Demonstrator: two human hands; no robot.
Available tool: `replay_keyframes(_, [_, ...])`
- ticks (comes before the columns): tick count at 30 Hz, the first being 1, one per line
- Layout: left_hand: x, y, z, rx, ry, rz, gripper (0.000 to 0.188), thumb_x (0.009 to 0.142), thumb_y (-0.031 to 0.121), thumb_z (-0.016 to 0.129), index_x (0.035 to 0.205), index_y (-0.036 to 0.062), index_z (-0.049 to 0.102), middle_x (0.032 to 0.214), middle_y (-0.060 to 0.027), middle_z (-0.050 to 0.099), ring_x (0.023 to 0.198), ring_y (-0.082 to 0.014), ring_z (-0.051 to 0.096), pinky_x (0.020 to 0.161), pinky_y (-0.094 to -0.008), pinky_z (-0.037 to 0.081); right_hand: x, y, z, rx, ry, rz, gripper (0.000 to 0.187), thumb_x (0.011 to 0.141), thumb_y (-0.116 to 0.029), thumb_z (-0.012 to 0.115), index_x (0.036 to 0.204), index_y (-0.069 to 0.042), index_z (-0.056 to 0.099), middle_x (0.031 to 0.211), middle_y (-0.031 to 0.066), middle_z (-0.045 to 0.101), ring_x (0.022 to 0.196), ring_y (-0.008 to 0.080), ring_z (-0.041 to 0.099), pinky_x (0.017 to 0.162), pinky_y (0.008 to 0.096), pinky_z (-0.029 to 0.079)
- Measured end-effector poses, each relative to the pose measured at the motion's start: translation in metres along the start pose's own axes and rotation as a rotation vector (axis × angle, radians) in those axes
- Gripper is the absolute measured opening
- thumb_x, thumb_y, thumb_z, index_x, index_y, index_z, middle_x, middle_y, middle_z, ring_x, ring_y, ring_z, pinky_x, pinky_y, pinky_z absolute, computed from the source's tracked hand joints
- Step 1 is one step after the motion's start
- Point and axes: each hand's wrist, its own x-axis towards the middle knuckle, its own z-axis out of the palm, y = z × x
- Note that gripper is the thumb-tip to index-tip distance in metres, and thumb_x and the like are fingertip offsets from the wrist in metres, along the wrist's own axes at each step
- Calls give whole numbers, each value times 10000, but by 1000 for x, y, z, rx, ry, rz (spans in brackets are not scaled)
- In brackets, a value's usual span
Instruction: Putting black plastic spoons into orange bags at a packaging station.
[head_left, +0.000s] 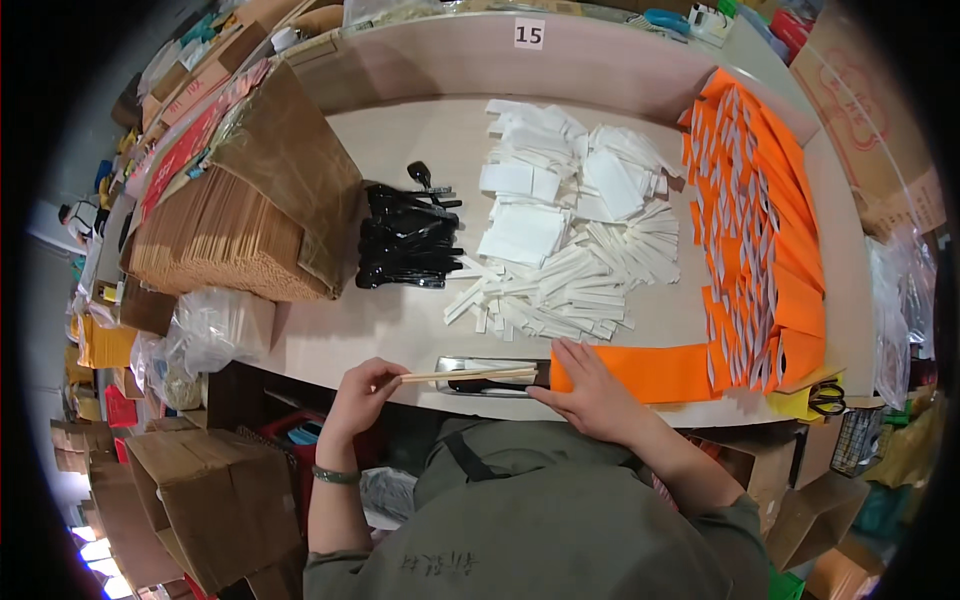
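My left hand (368,392) is closed in a pinch on one end of a pair of pale wooden chopsticks (470,377). Their other ends reach right, over a shiny narrow holder (455,364) at the table's front edge. Inside that holder lies a black plastic spoon (488,387), partly covered by the chopsticks. My right hand (592,392) rests with fingers stretched out on the left end of a flat orange strip (660,373), beside the holder's right end. The strip runs right to a tall pile of folded orange strips (755,240).
Black plastic spoons (410,235) lie in a heap left of centre. Folded white napkins (525,230) and narrow white paper slips (570,295) are piled mid-table. A cardboard box (285,170) packed with brown, thin-edged pieces stands left. Scissors (827,398) lie at the right front corner.
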Motion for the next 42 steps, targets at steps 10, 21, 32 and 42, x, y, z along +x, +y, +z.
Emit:
replay_keyframes(10, [26,50,86,468,246,90,365,775,228,803,958,-6,590,926,-162,592,795,-314,615,716,-406,516,26,-20,3,-24,75,-15,565,743,-243,762,1240,-53,572,1311,322,494,1232,460,484,1035,516,421])
replay_keyframes(21, [42,15,171,-438,-274,-75,369,934,285,654,1177,13,598,1059,-156,672,974,-244,666,852,-336,526,23,-22,10,-82,111,-58,456,702,-216,749,1055,17,582,1162,206,567,1087,353,558,906,432,494])
replay_keyframes(32, [24,20,82,814,123,687,538,737,527,757,1046,107,624,886,-121,631,804,-281,643,689,-379,524,64,-36,7,-121,17,-240,282,799,-214,676,1048,-99,613,1064,196,579,956,366,599,796,430,500])
replay_keyframes(42, [32,16,90,26,-189,-138,470,737,368,805,1010,35,616,856,-117,673,770,-172,652,697,-334,525,35,88,-215,-302,395,217,244,737,-260,760,711,-65,615,812,130,587,765,333,584,659,438,487])
